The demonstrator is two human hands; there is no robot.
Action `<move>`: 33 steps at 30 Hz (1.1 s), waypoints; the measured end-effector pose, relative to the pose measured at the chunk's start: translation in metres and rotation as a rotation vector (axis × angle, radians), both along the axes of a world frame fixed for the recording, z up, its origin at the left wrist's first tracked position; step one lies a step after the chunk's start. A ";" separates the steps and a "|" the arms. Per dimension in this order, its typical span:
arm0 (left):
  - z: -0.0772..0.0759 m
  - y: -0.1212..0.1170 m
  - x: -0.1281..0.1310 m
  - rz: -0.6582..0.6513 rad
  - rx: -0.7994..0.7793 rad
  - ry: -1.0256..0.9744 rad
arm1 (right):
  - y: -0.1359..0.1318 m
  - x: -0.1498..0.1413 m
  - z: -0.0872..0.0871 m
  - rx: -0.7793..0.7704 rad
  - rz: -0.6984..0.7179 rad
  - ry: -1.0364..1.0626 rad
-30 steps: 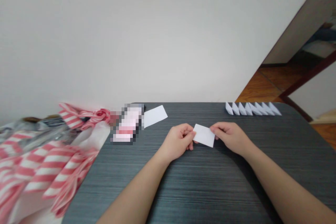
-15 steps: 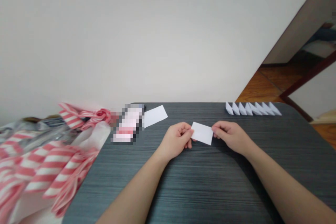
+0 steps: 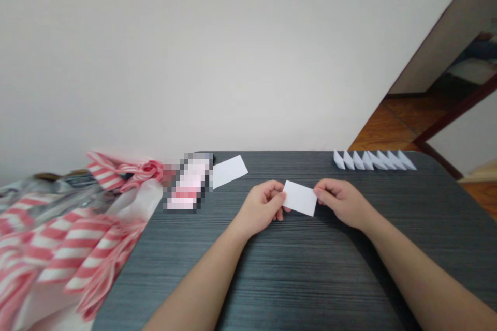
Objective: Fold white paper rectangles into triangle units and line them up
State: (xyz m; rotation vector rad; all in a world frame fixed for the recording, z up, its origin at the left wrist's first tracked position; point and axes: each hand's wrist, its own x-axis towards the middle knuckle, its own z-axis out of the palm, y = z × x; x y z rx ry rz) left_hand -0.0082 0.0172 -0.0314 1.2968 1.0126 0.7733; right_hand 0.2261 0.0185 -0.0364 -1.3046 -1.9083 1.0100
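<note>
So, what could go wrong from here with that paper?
The left hand and right hand hold the white paper at opposite ends, so uneven pulling might crease or tear it. The folded white pieces sit in a row near the far edge of the table; a bump could disturb them.

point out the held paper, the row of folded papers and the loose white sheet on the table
Held paper [image 3: 300,198], head view: middle of its face
Row of folded papers [image 3: 368,162], head view: a piece near mid-row
Loose white sheet [image 3: 230,170], head view: its visible middle
</note>
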 end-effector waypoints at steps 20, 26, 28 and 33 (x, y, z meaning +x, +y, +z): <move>0.009 -0.003 -0.001 -0.053 0.311 0.302 | -0.008 -0.015 0.012 0.060 0.141 -0.048; 0.012 -0.004 0.001 -0.023 0.368 0.338 | -0.009 -0.017 0.013 0.059 0.103 -0.010; 0.013 -0.004 0.002 -0.027 0.367 0.332 | -0.008 -0.018 0.012 0.053 0.095 -0.008; 0.014 -0.005 0.003 -0.081 0.359 0.331 | -0.007 -0.020 0.013 0.069 0.111 -0.006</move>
